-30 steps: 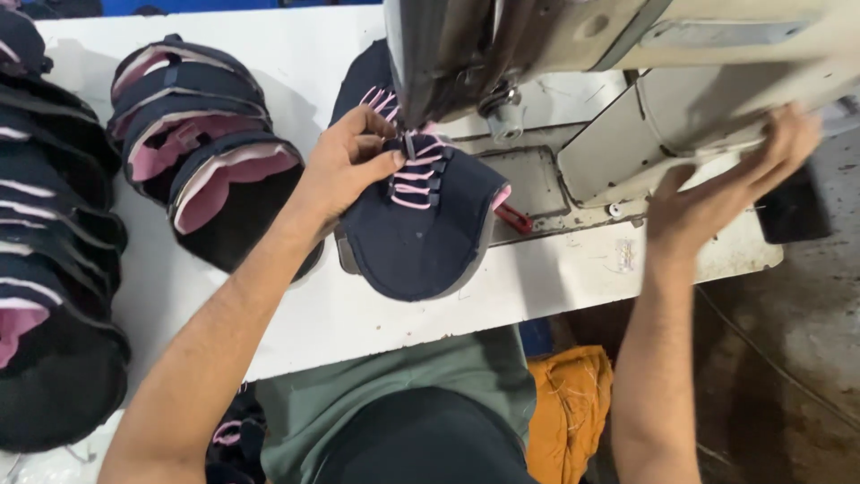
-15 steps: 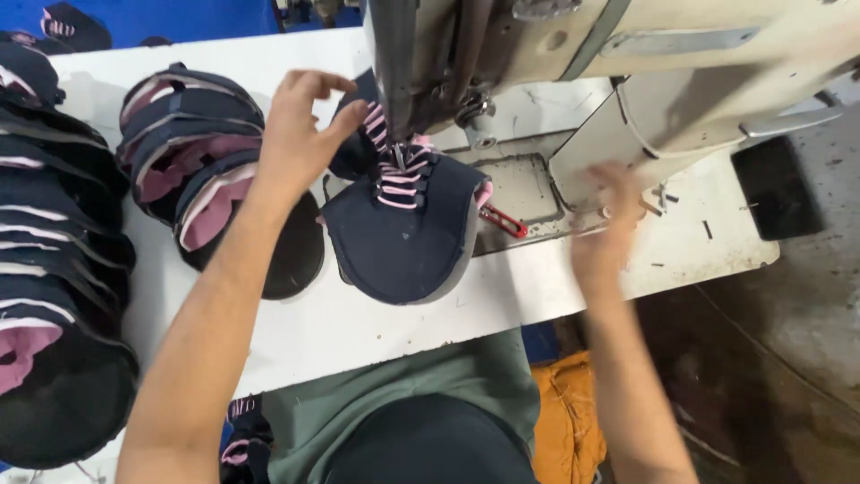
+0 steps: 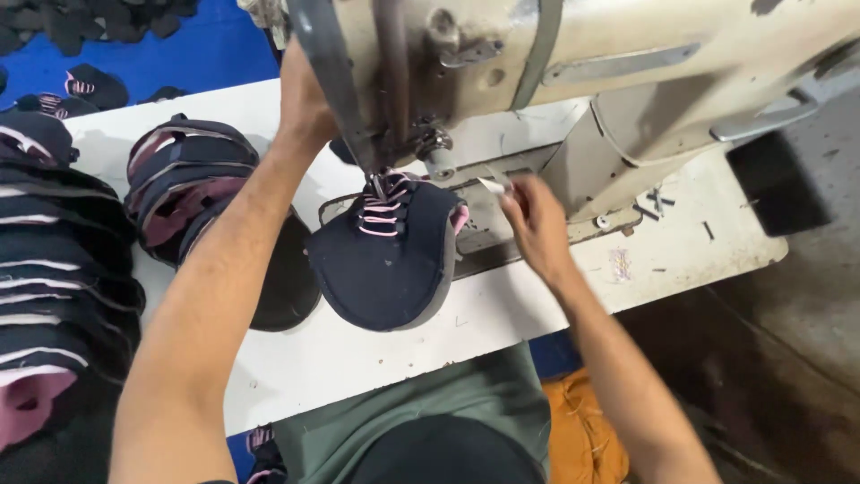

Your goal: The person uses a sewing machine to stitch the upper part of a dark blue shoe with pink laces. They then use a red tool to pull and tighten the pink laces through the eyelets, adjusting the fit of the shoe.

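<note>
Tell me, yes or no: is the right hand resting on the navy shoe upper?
No. The right hand is beside the shoe upper, pinching a small pale piece, not touching it.

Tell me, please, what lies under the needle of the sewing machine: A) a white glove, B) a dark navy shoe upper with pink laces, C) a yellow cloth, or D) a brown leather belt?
B: a dark navy shoe upper with pink laces sits on the white table below the sewing machine, between the left hand and the right hand.
</note>
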